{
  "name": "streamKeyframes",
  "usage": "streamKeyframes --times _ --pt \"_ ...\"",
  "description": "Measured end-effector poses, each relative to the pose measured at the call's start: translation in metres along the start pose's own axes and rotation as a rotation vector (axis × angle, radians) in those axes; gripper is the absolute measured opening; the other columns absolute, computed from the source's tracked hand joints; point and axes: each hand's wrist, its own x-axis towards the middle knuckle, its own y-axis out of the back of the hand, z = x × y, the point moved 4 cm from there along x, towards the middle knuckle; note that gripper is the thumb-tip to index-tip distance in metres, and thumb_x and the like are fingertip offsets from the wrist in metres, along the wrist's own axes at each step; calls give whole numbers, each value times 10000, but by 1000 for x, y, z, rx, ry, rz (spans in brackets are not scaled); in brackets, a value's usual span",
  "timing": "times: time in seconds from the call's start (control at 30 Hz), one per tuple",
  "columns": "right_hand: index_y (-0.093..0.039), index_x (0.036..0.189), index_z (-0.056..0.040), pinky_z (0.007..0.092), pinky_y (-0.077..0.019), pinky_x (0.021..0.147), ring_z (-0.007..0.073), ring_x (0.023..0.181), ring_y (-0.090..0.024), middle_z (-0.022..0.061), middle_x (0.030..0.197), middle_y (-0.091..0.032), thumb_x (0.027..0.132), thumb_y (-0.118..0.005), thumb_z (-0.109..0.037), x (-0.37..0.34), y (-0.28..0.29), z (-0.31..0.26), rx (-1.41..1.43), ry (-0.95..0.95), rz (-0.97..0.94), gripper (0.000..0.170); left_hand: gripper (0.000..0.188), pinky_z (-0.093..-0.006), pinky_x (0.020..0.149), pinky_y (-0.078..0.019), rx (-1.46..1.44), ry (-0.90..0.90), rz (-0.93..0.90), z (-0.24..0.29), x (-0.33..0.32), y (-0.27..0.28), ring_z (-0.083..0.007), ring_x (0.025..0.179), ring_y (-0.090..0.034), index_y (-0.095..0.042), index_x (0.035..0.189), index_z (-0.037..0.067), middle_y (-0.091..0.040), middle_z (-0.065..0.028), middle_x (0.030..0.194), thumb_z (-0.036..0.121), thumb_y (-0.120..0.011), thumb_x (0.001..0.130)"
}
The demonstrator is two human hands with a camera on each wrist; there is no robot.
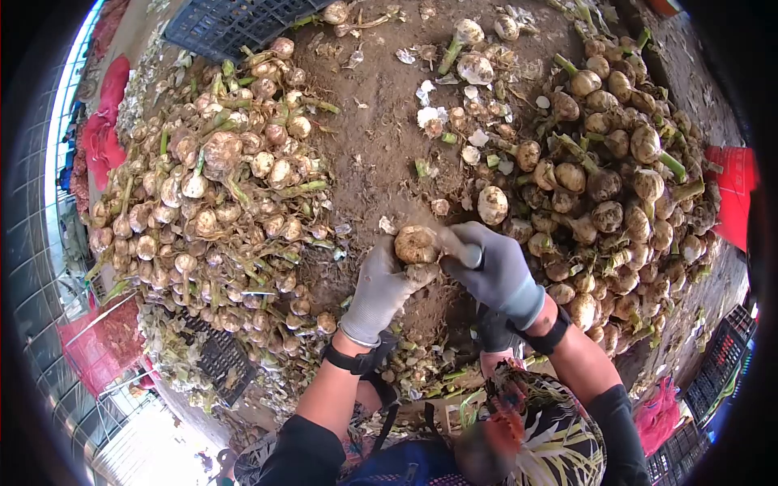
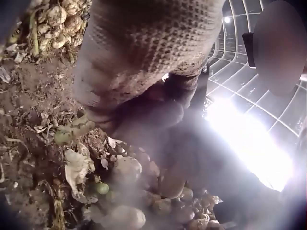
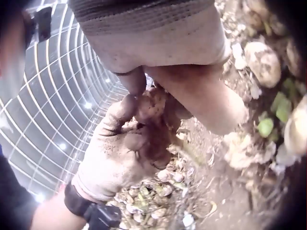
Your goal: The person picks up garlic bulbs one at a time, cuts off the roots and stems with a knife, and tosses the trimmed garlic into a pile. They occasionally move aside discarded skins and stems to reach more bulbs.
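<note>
A soil-stained garlic bulb (image 1: 416, 245) is in front of the person, over the strip of ground between two heaps. The gloved left hand (image 1: 377, 296) grips it from the left, thumb and fingers around its side. From the right, the gloved right hand (image 1: 496, 271) meets the same bulb, its curled fingers pinching at the edge; motion blurs this spot. The right wrist view has the bulb (image 3: 151, 105) between both hands, partly covered by fingers. In the left wrist view the glove (image 2: 148, 52) hides most of the bulb.
Garlic with stalks lies heaped at left (image 1: 211, 202) and right (image 1: 608, 178). Loose bulbs (image 1: 493, 205) and papery skins litter the soil. A dark crate (image 1: 235, 28) stands at the far left, and a red container (image 1: 732, 194) at the right edge. Another person's patterned clothing (image 1: 559, 429) appears below.
</note>
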Motion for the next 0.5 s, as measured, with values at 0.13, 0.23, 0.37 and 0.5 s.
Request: streamKeyframes --times 0.13,0.23,0.37,0.5 --pt "-623 988 -115 438 -512 682 328 787 -658 97 843 -632 743 -684 -130 -15 -4 -20 -956 313 -66 253 582 -242 779 -545 145 -10 -14 7 -14 11 -93 974 -622 -501 1352 2 -625 -36 1126 129 -762 847" --pt "-612 954 -117 430 -508 670 308 775 -663 81 836 -634 753 -678 -145 -20 -8 -23 -977 273 -136 213 622 -318 920 -510 61 -221 -45 13 -16 9 -137 1060 -596 -511 1352 11 -618 -64 1157 162 -782 812" --pt "-613 951 -119 433 -501 666 315 762 -662 88 840 -638 739 -670 -120 -19 -9 -11 -945 292 -117 220 632 -323 904 -514 23 -221 -51 0 -18 22 -142 1057 -599 -526 1338 1 -631 -68 1144 202 -789 799" --pt "-620 970 -125 437 -492 662 323 764 -659 94 840 -631 727 -656 -82 -19 -11 5 -893 254 -28 250 630 -327 911 -517 37 -178 -109 2 -14 22 -151 1051 -616 -555 1271 -20 -654 -82 1114 274 -813 777"
